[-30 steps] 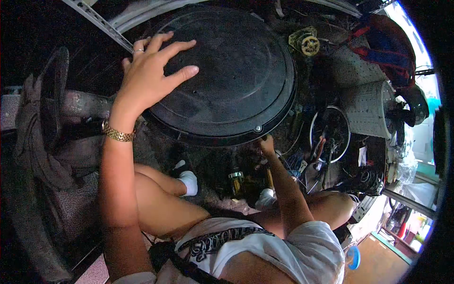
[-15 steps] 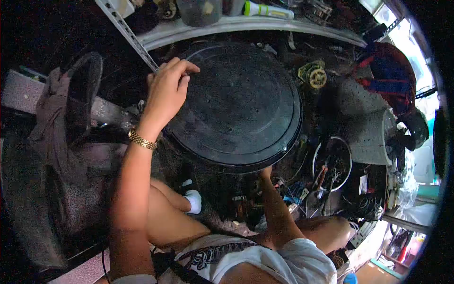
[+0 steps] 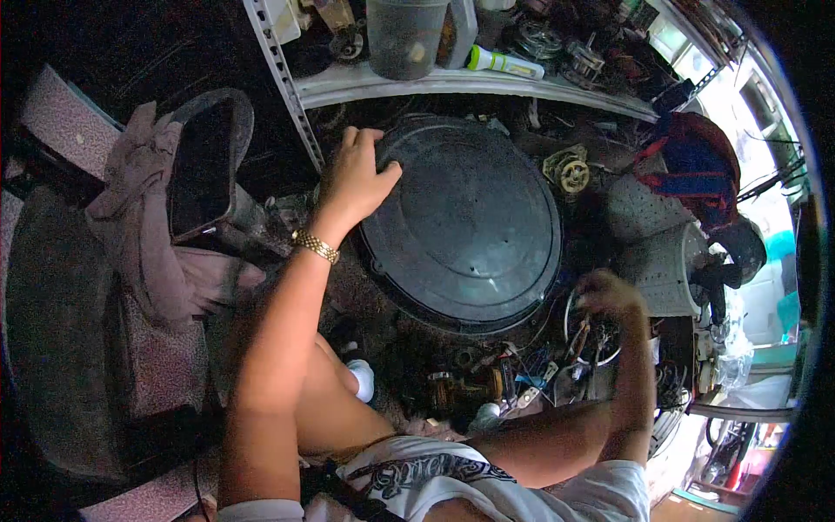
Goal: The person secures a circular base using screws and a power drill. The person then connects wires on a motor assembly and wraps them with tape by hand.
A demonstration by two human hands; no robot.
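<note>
A large round black lid-like disc (image 3: 465, 217) with a raised rim lies in front of me, its face marked by a few small holes. At its upper left edge is my left hand (image 3: 361, 178), a gold watch on the wrist. The fingers curl at the rim and the thumb lies toward the top face. My right hand (image 3: 611, 296) is off the disc, just beyond its lower right edge and in front of a spoked wheel (image 3: 571, 324). Motion blurs its fingers, and I see nothing plainly held in it.
Behind the disc a metal shelf (image 3: 452, 87) carries a grey bucket (image 3: 404, 39), a green-and-white flashlight (image 3: 504, 63) and machine parts. A yellowish round motor part (image 3: 570, 171) lies right of the disc. Farther right are a white perforated basket (image 3: 665, 265) and cables. A cloth (image 3: 148, 191) hangs at left.
My right hand has left the disc's near underside and swung out to the right. The disc now appears tilted and turned. My left hand stays at its upper left edge.
</note>
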